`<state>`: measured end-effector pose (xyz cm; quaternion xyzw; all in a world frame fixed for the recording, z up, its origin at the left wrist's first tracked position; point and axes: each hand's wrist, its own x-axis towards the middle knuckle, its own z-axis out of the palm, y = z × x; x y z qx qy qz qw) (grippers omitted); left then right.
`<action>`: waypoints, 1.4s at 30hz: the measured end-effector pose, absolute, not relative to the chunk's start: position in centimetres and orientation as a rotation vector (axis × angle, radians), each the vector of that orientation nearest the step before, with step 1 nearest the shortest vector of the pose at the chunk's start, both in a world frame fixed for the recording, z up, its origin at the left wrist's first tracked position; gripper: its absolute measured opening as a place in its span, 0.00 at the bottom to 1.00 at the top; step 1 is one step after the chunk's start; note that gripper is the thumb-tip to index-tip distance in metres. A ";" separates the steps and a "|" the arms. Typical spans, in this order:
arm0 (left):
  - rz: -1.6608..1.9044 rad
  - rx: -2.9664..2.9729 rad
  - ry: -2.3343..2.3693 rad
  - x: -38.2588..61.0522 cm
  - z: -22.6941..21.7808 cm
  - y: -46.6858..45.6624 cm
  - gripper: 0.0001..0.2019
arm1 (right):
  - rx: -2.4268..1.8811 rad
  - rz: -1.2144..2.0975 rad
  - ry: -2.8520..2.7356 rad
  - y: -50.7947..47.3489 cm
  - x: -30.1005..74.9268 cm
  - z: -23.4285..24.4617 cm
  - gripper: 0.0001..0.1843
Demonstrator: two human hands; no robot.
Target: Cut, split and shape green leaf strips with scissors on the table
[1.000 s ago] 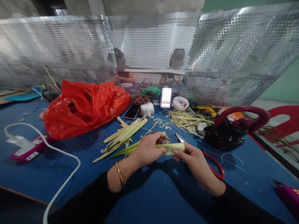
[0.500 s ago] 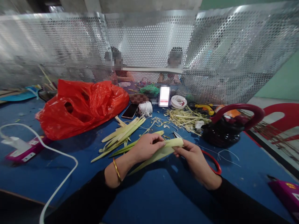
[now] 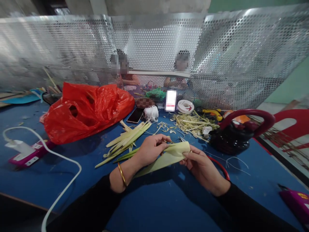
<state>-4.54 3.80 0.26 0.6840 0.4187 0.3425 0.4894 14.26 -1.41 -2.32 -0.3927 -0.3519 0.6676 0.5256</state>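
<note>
Between my hands is a broad, pale yellow-green corn husk (image 3: 174, 155), slanting down to the left. My left hand (image 3: 150, 150) pinches its upper edge with thumb and fingers; a gold bangle circles that wrist. At the husk's right end, my right hand (image 3: 202, 166) grips the edge between thumb and fingertips. Red-handled scissors (image 3: 223, 168) lie partly hidden under my right hand, their metal tips showing beyond the husk. Left of my left hand lies a pile of loose husk strips (image 3: 130, 137), some greener ones running behind the hand.
A red plastic bag (image 3: 89, 112) lies at back left, near a phone (image 3: 135, 115) and white string (image 3: 151, 113). Yellowish scraps (image 3: 193, 124) lie beside a black pot-like object (image 3: 229, 141) with a dark red handle. A white cable (image 3: 70, 187) crosses the left side. Perforated metal panels (image 3: 154, 42) stand behind.
The husk's right end has spread wider and turned more of its face toward me. My left fingers have lifted and loosened slightly; my right fingers have shifted along the edge.
</note>
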 end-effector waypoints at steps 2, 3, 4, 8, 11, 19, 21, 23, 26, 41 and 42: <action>0.870 1.660 1.005 -4.5 0.2 3.8 0.09 | -0.934 1.593 -0.825 -1.3 14.3 -2.2 0.11; 0.882 1.659 0.997 -4.6 0.2 3.8 0.09 | -0.926 1.591 -0.823 -1.3 14.3 -2.2 0.11; 0.888 1.660 0.989 -4.6 0.2 3.8 0.09 | -0.915 1.590 -0.822 -1.3 14.4 -2.2 0.10; 0.923 1.728 1.018 -4.4 0.3 3.5 0.11 | -0.869 1.625 -0.825 -1.5 14.2 -2.5 0.10; 0.928 1.872 1.053 -4.1 0.5 2.9 0.12 | -0.871 1.679 -0.806 -1.8 13.9 -2.9 0.12; 0.879 1.782 0.989 -4.0 0.1 3.1 0.15 | -0.843 1.687 -0.780 -1.6 13.9 -3.2 0.11; 0.894 1.764 0.987 -4.0 0.0 3.2 0.14 | -0.838 1.677 -0.774 -1.6 14.0 -3.3 0.10; 0.889 1.716 0.983 -4.0 0.1 3.3 0.14 | -0.836 1.663 -0.775 -1.5 14.0 -3.4 0.10; 0.779 1.522 0.963 -4.0 0.6 3.1 0.13 | -0.842 1.647 -0.786 -1.4 14.1 -3.6 0.10; 0.587 1.418 0.927 -3.9 -0.1 2.7 0.10 | -0.912 1.647 -0.801 -1.9 13.4 -2.5 0.14; 0.581 1.427 0.922 -3.8 -0.1 2.7 0.10 | -0.931 1.644 -0.795 -2.0 13.4 -2.4 0.14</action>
